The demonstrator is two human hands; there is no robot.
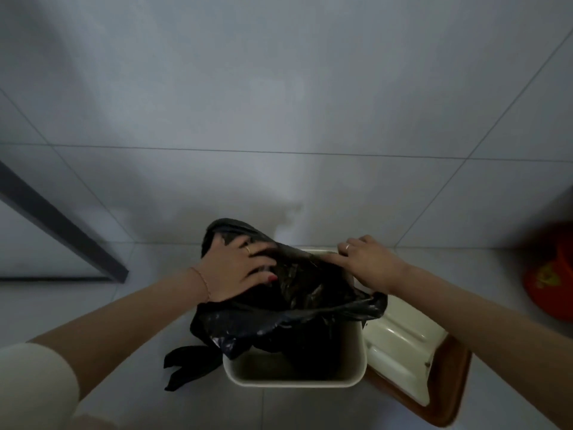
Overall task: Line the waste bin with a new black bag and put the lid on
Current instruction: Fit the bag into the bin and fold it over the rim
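A cream rectangular waste bin [291, 380] stands on the tiled floor against the wall. A black bag [297, 293] is draped over its top, bunched up, with a handle end [183, 366] hanging down the bin's left side. My left hand [238, 268] grips the bag's raised left part. My right hand [369, 262] pinches the bag's edge at the bin's far right corner. The cream lid [400, 346] with a brown rim lies on the floor to the right of the bin. The near part of the bin's mouth is uncovered.
A dark bar or frame edge [62, 225] slants down at the left. A red-orange object [552, 271] sits at the right edge. The tiled wall [279, 103] rises directly behind the bin.
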